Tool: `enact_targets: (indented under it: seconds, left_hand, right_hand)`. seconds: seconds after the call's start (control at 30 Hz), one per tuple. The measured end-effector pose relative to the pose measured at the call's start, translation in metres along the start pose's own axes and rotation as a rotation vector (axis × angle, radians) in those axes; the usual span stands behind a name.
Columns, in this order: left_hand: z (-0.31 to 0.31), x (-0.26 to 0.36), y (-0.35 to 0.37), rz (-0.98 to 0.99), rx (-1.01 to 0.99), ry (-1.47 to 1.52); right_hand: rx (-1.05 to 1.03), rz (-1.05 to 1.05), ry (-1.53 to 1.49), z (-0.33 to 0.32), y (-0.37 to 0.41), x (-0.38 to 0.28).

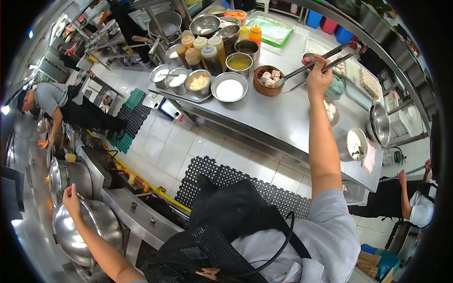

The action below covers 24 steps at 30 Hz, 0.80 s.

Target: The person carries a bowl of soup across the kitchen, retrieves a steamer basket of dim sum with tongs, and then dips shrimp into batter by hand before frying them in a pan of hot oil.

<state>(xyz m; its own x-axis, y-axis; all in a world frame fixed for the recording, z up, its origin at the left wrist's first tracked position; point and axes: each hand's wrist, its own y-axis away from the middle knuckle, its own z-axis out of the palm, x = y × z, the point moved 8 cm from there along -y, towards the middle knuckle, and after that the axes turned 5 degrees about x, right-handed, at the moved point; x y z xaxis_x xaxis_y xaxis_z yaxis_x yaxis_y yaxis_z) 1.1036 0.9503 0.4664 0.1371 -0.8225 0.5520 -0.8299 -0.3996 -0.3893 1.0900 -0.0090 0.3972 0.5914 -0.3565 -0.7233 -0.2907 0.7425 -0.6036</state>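
Observation:
My right hand is closed around a pair of long metal tongs above the steel worktable. The tips of the tongs are beside a round bamboo steamer, which holds several pale dumplings. At the stove on the left, my left hand has its fingers pinched together at the top of a large domed steel lid; a knob between them cannot be made out. A bowl of white powder sits left of the steamer.
Sauce bottles, metal bowls and a green-edged tray stand along the worktable. A pot is near its right end. One person bends over the stove at left; another stands at right. Black mats lie on the floor.

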Motion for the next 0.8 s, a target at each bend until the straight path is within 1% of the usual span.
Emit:
enact_targets:
  seconds: [0.1, 0.17, 0.2, 0.23, 0.3, 0.33, 0.37, 0.4, 0.43, 0.47, 0.5, 0.53, 0.57, 0.6, 0.63, 0.67, 0.7, 0.73, 0.77, 0.8]
  left_hand:
    - [-0.038, -0.037, 0.002, -0.041, 0.063, -0.064]
    - [-0.063, -0.064, 0.004, -0.081, 0.112, -0.136]
    - [-0.075, -0.071, 0.01, -0.137, 0.153, -0.132]
    - [-0.086, -0.078, 0.013, -0.143, 0.156, -0.137]
    - [-0.11, -0.105, 0.017, -0.281, 0.155, -0.133]
    - [-0.122, -0.117, 0.019, -0.276, 0.209, -0.111]
    - [-0.132, -0.129, 0.019, -0.282, 0.213, -0.114]
    - [-0.147, -0.137, 0.021, -0.278, 0.267, -0.138]
    - [-0.163, -0.149, 0.021, -0.275, 0.322, -0.163]
    - [-0.177, -0.164, 0.018, -0.293, 0.282, -0.168]
    - [-0.188, -0.155, 0.024, -0.242, 0.362, -0.236]
    - [-0.203, -0.162, 0.022, -0.266, 0.34, -0.303]
    - [-0.216, -0.155, 0.027, -0.222, 0.398, -0.376]
    - [-0.233, -0.17, 0.024, -0.226, 0.412, -0.384]
    - [-0.246, -0.168, 0.027, -0.215, 0.468, -0.431]
    - [-0.265, -0.193, 0.023, -0.264, 0.461, -0.405]
    - [-0.274, -0.175, 0.029, -0.313, 0.498, -0.544]
    - [-0.285, -0.183, 0.028, -0.331, 0.513, -0.56]
    - [-0.292, -0.173, 0.029, -0.349, 0.57, -0.68]
    - [-0.299, -0.184, 0.024, -0.361, 0.557, -0.67]
  right_hand:
    - [-0.053, 0.015, 0.02, 0.013, 0.0, 0.011]
    - [-0.057, 0.078, 0.096, 0.019, 0.002, 0.019]
    - [-0.063, 0.081, 0.092, 0.023, 0.001, 0.023]
    - [-0.105, 0.082, 0.115, 0.027, 0.001, 0.028]
    - [-0.156, 0.086, 0.134, 0.034, 0.0, 0.039]
    - [-0.192, 0.151, 0.192, 0.037, 0.001, 0.053]
    - [-0.228, 0.214, 0.25, 0.042, 0.002, 0.067]
    - [-0.187, 0.258, 0.142, 0.045, 0.005, 0.086]
    - [-0.197, 0.26, 0.139, 0.044, 0.007, 0.093]
    - [-0.046, 0.308, 0.228, 0.031, 0.005, 0.101]
    - [0.097, 0.358, 0.308, 0.022, 0.004, 0.108]
    - [0.084, 0.331, 0.402, 0.017, 0.002, 0.103]
    - [0.005, 0.357, 0.322, 0.01, 0.0, 0.119]
    - [0.021, 0.314, 0.359, 0.009, 0.0, 0.111]
    - [-0.005, 0.297, 0.093, 0.01, 0.003, 0.112]
    - [0.074, 0.335, 0.529, 0.011, 0.006, 0.074]
    - [0.024, 0.207, 0.237, 0.002, -0.007, 0.091]
    - [-0.001, 0.292, 0.014, -0.01, -0.016, 0.103]
    - [-0.062, 0.181, 0.161, 0.007, -0.014, 0.054]
    - [-0.093, 0.301, 0.003, 0.004, -0.024, 0.056]
